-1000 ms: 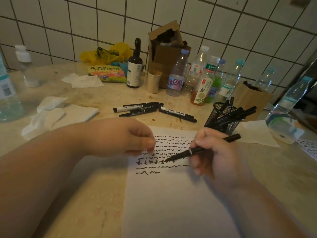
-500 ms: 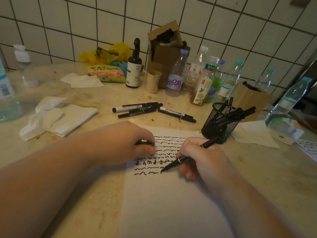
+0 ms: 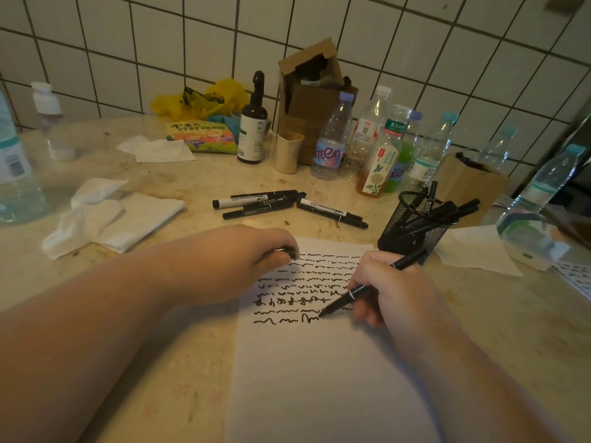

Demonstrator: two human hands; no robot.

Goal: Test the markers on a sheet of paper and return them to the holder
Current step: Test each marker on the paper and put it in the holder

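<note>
Since half a second ago my right hand (image 3: 395, 292) has added a squiggle to the bottom row; it grips the marker (image 3: 367, 287), tip on the paper (image 3: 319, 378). Left hand (image 3: 249, 260) pinches the cap (image 3: 289, 251) at the sheet's top-left corner; holder (image 3: 412, 228) stands just beyond.

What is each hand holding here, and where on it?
Right hand: marker, gripped mid-barrel. Left hand: a small black piece, apparently the cap, mostly hidden.
</note>
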